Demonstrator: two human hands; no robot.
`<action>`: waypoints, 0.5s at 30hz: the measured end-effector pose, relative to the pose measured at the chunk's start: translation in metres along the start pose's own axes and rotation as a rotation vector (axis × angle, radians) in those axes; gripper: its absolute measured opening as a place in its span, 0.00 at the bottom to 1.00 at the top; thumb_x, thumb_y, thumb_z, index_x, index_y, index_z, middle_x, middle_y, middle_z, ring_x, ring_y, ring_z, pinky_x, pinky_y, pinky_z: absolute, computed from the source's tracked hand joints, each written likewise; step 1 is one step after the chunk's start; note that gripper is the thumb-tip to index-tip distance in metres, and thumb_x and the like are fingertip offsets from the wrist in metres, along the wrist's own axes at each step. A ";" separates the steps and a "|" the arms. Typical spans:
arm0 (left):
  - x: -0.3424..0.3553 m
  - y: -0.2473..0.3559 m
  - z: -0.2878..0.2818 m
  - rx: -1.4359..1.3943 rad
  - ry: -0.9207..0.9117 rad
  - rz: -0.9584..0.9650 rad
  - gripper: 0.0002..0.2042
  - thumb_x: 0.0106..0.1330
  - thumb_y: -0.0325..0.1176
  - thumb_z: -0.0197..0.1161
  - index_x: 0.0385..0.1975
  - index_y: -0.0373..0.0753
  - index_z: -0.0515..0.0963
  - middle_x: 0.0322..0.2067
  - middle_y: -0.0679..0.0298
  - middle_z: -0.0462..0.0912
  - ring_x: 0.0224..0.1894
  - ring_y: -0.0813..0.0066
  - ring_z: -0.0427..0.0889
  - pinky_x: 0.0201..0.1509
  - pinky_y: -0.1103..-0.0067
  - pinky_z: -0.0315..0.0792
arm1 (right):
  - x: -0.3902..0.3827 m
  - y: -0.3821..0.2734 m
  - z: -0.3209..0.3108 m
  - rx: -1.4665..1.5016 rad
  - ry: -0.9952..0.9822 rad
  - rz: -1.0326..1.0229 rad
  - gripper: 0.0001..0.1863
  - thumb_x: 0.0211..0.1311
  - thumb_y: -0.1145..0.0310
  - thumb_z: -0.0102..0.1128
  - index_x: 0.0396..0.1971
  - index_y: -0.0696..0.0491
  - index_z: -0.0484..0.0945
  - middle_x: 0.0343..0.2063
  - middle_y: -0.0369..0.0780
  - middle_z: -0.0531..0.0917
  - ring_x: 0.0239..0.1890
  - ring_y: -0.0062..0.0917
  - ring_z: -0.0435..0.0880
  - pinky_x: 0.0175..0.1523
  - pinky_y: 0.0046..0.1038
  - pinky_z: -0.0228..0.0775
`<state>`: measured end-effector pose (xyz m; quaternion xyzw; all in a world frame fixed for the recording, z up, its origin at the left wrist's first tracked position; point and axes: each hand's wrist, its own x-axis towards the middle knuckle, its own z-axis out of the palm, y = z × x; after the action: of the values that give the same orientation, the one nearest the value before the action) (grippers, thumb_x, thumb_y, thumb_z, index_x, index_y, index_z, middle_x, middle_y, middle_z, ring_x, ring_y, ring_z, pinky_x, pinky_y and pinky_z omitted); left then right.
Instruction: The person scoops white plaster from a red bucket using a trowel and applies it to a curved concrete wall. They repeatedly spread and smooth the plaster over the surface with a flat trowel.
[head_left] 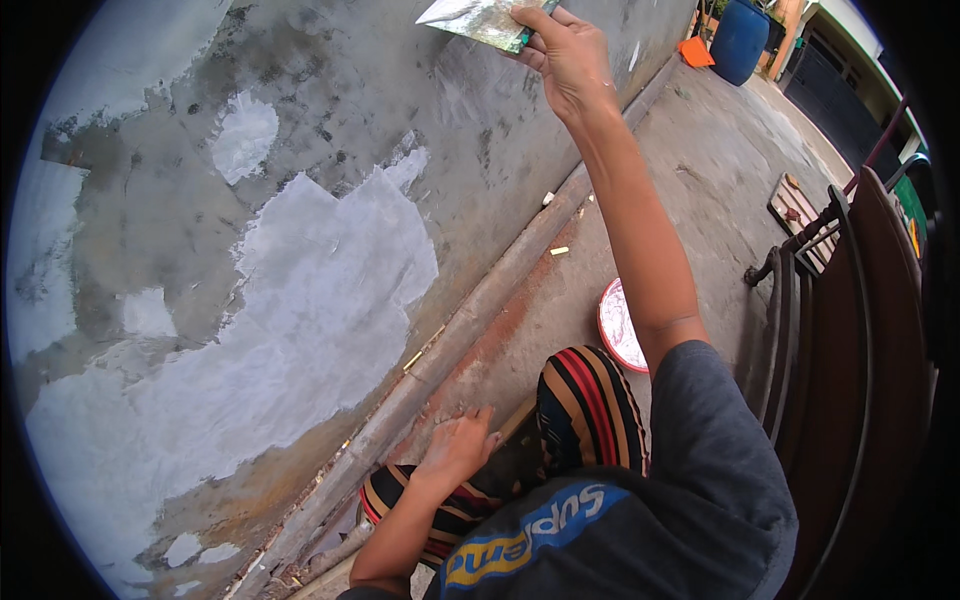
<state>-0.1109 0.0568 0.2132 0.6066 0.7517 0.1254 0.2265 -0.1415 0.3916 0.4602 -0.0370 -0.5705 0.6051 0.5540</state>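
My right hand (570, 60) is raised at the top of the view, shut on a metal scraper (470, 18) smeared with white compound, held against or close to the grey wall (150, 150). Irregular white patches (330, 260) cover parts of the wall. My left hand (455, 440) is low, beside my striped-clad knees (590, 400), with its fingers apart and nothing visible in them. A round red-rimmed tub (622, 330) of white material stands on the ground to the right, partly hidden behind my right arm.
A concrete ledge (440, 355) runs along the wall's foot, with small scraps nearby. A dark bench (840, 400) fills the right side, with a stained board (795, 210) behind it. A blue barrel (738, 40) and orange object (697, 52) stand farther back on the paved ground.
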 end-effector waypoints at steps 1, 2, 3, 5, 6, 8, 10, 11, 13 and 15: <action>0.001 0.001 -0.003 -0.006 -0.035 -0.032 0.21 0.66 0.41 0.60 0.52 0.32 0.70 0.42 0.44 0.80 0.45 0.46 0.81 0.48 0.60 0.75 | -0.005 -0.003 -0.012 0.020 0.007 0.029 0.15 0.58 0.74 0.65 0.42 0.66 0.78 0.38 0.44 0.83 0.37 0.26 0.86 0.42 0.29 0.83; 0.002 0.001 -0.006 -0.009 -0.071 -0.059 0.22 0.67 0.43 0.58 0.54 0.32 0.69 0.42 0.44 0.80 0.46 0.46 0.81 0.49 0.60 0.75 | -0.009 -0.001 -0.029 0.039 0.017 0.056 0.14 0.59 0.73 0.64 0.43 0.64 0.77 0.38 0.42 0.83 0.36 0.25 0.86 0.40 0.27 0.82; 0.003 0.001 -0.007 0.004 -0.073 -0.053 0.22 0.67 0.43 0.58 0.54 0.32 0.69 0.43 0.44 0.80 0.46 0.46 0.81 0.49 0.60 0.75 | -0.014 0.002 -0.042 0.055 0.023 0.084 0.14 0.60 0.72 0.64 0.44 0.61 0.77 0.38 0.40 0.83 0.35 0.24 0.86 0.38 0.25 0.81; 0.002 -0.001 -0.006 0.021 -0.074 -0.054 0.22 0.68 0.42 0.58 0.54 0.32 0.69 0.43 0.44 0.80 0.47 0.46 0.80 0.49 0.60 0.75 | -0.040 0.012 -0.059 0.012 0.123 0.177 0.12 0.60 0.72 0.64 0.42 0.59 0.78 0.35 0.36 0.83 0.34 0.21 0.85 0.36 0.22 0.78; 0.001 -0.002 -0.005 0.015 -0.073 -0.052 0.22 0.68 0.42 0.57 0.54 0.32 0.69 0.42 0.44 0.80 0.47 0.46 0.81 0.49 0.59 0.75 | -0.053 0.024 -0.069 -0.026 0.131 0.218 0.12 0.61 0.71 0.64 0.43 0.60 0.78 0.35 0.37 0.83 0.34 0.21 0.85 0.34 0.21 0.77; 0.003 -0.005 -0.001 0.006 -0.077 -0.038 0.21 0.68 0.42 0.57 0.54 0.33 0.69 0.42 0.44 0.80 0.47 0.46 0.81 0.49 0.59 0.75 | -0.072 0.051 -0.081 -0.109 0.142 0.284 0.14 0.61 0.72 0.64 0.45 0.61 0.77 0.36 0.39 0.84 0.35 0.21 0.85 0.35 0.22 0.78; 0.005 -0.006 -0.002 -0.007 -0.104 -0.043 0.21 0.68 0.43 0.57 0.53 0.33 0.69 0.41 0.43 0.81 0.46 0.46 0.81 0.48 0.59 0.75 | -0.085 0.076 -0.079 -0.183 0.139 0.349 0.16 0.61 0.74 0.62 0.47 0.64 0.76 0.40 0.43 0.84 0.37 0.23 0.85 0.38 0.26 0.81; 0.005 -0.006 -0.003 -0.013 -0.116 -0.044 0.21 0.69 0.43 0.56 0.53 0.33 0.69 0.40 0.43 0.81 0.45 0.46 0.81 0.48 0.58 0.75 | -0.085 0.082 -0.072 -0.191 0.157 0.331 0.16 0.61 0.74 0.62 0.47 0.64 0.76 0.39 0.43 0.84 0.36 0.22 0.85 0.37 0.25 0.81; 0.003 -0.007 -0.004 -0.001 -0.096 -0.063 0.20 0.67 0.41 0.58 0.52 0.32 0.70 0.41 0.44 0.81 0.45 0.47 0.82 0.47 0.60 0.76 | -0.080 0.091 -0.058 -0.207 0.192 0.295 0.16 0.62 0.74 0.62 0.47 0.66 0.76 0.39 0.43 0.84 0.35 0.22 0.84 0.35 0.24 0.81; -0.004 -0.009 -0.004 0.014 -0.066 -0.079 0.20 0.66 0.40 0.59 0.52 0.32 0.71 0.42 0.45 0.81 0.45 0.47 0.82 0.47 0.60 0.76 | -0.072 0.092 -0.044 -0.182 0.188 0.254 0.16 0.62 0.75 0.61 0.47 0.69 0.75 0.39 0.46 0.84 0.35 0.22 0.84 0.35 0.24 0.81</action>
<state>-0.1195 0.0515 0.2129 0.5819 0.7680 0.0909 0.2518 -0.1420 0.3933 0.3352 -0.2151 -0.5593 0.6100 0.5185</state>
